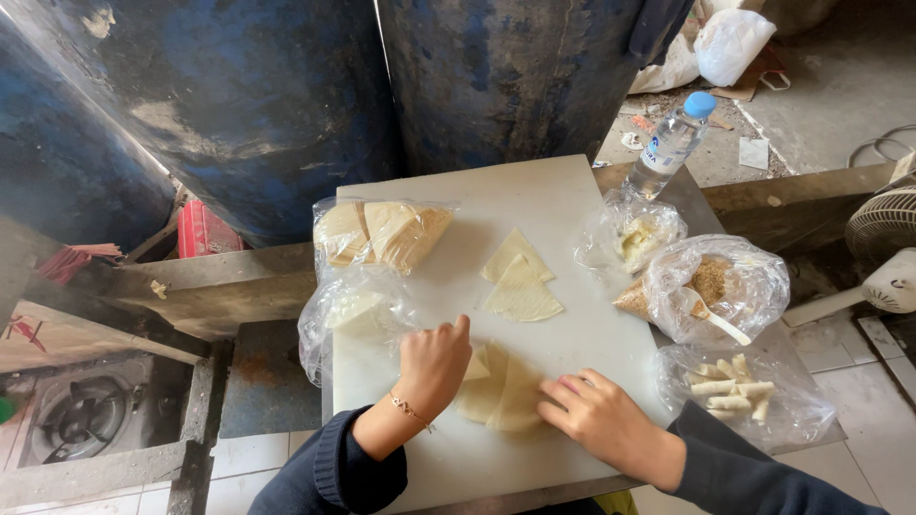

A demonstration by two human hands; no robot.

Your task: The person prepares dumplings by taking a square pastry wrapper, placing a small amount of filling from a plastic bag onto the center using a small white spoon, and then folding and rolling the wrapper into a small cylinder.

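Altogether 2 bare hands work on a white cutting board [563, 205]. The left hand [434, 362] is loosely curled, its fingertips pressing a pale triangular pastry sheet [496, 391] that lies on the near part of the board between both hands. The right hand [596, 415] rests with fingers together, flat on the sheet's right edge; neither hand is clamped around it. The sheet's long axis runs from near to far, and its point seems to aim away from the person, though both hands hide its outline.

2 more folded pastry triangles [520, 281] lie mid-board, well apart from the hands, overlapping, points aimed away. 5 clear plastic bags ring the board: a bag of stacked sheets [382, 234], a bag of white filling [353, 315], a small bag [639, 234] whose contents are hard to make out, a bag of brown crumbs [716, 286] holding 1 white spoon [716, 319], and a bag of rolled pieces [735, 386], too bunched to count. 1 plastic water bottle [673, 143] stands beyond the board. 2 blue drums [286, 95] are cut off at the top.
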